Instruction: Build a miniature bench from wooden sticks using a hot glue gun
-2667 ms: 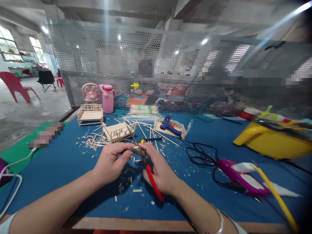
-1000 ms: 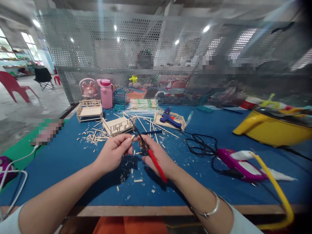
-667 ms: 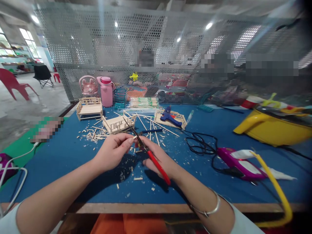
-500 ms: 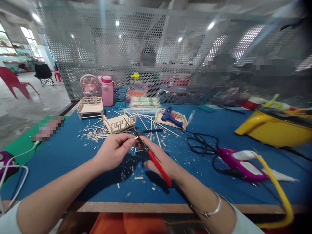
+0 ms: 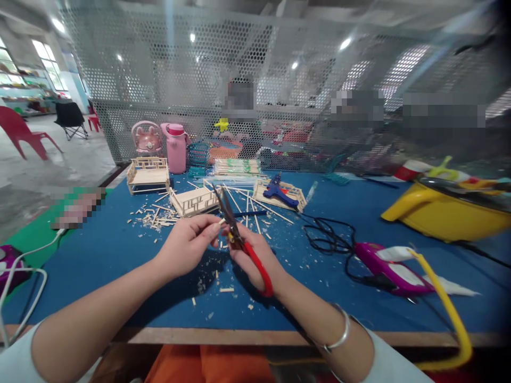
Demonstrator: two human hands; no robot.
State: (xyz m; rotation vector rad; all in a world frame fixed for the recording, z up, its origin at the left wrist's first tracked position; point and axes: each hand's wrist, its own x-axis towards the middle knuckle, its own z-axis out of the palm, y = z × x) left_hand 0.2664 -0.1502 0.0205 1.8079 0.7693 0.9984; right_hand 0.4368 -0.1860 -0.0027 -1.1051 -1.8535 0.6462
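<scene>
My left hand pinches a short wooden stick between thumb and fingertips. Close beside it, my right hand is wrapped round red-handled scissors, whose dark blades point up and away, slightly parted, near the stick. Just beyond the hands stands a small stick-built frame with a railing. A similar one is farther back on the left. Stick offcuts are scattered left of the hands, and long thin sticks lie behind them.
A blue glue gun rests on another stick frame. On the right are a purple tool with a black cable and a yellow container. A pink flask stands before the mesh screen. A phone lies left.
The scissors have turned more upright and their blades have parted, with the handles moving slightly left. My right fingers have shifted round them. My left hand still pinches the stick.
</scene>
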